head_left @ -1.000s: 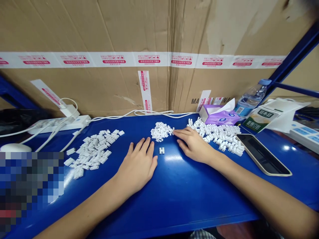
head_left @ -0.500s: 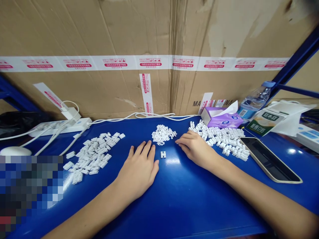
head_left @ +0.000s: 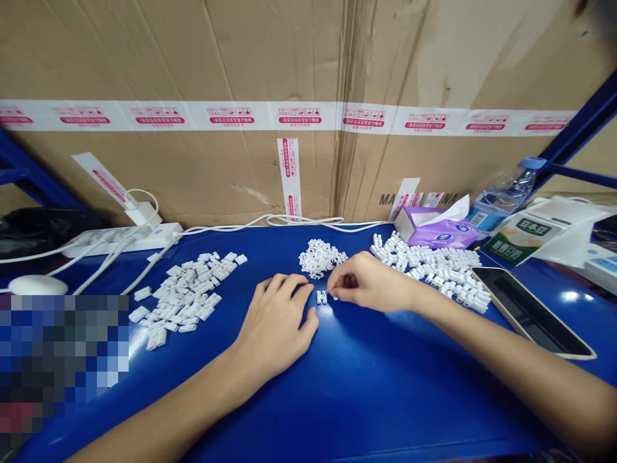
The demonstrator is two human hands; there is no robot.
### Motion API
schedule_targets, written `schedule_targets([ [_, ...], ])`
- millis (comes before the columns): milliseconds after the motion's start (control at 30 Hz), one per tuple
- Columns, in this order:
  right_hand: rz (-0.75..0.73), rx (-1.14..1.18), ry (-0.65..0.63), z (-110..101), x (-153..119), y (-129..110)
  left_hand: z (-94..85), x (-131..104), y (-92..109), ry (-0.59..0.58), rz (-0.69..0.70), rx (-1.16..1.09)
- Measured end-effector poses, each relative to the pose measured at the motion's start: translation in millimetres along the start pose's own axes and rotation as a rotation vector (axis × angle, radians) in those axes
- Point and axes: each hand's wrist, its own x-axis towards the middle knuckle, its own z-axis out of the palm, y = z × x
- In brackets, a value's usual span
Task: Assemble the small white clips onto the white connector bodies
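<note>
A small white H-shaped plastic part (head_left: 321, 297) lies on the blue table between my hands. My left hand (head_left: 279, 318) rests just left of it, palm down, with fingers bent but apart and nothing in them. On the other side, my right hand (head_left: 369, 283) pinches a small white plastic piece (head_left: 335, 298), mostly hidden by the fingertips, close beside the H-shaped part. Behind them is a heap of tiny white pieces (head_left: 321, 257). Flat white rectangular blocks (head_left: 187, 292) are piled at left, and white clip-like parts (head_left: 443, 270) are spread beyond my right wrist.
A phone (head_left: 535, 312) lies at right, near a purple tissue pack (head_left: 438, 231), a water bottle (head_left: 506, 196) and a green-and-white carton (head_left: 523, 235). At left sits a power strip (head_left: 166, 236) with white cables. A cardboard wall (head_left: 216, 64) stands behind the table (head_left: 357, 392).
My right hand has moved inward from the clip-like parts to beside the H-shaped part, its fingers now pinched on a small piece. My left fingers have come nearer the H-shaped part.
</note>
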Motion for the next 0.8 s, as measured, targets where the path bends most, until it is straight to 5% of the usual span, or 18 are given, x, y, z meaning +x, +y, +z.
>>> schedule_targets([
  [200,-0.017,0.474,-0.031,5,7,14,6.1,0,1,0.037,-0.010,-0.054],
  [800,0.037,0.493,0.019,16,9,11,7.6,3,-2,0.049,0.028,-0.081],
])
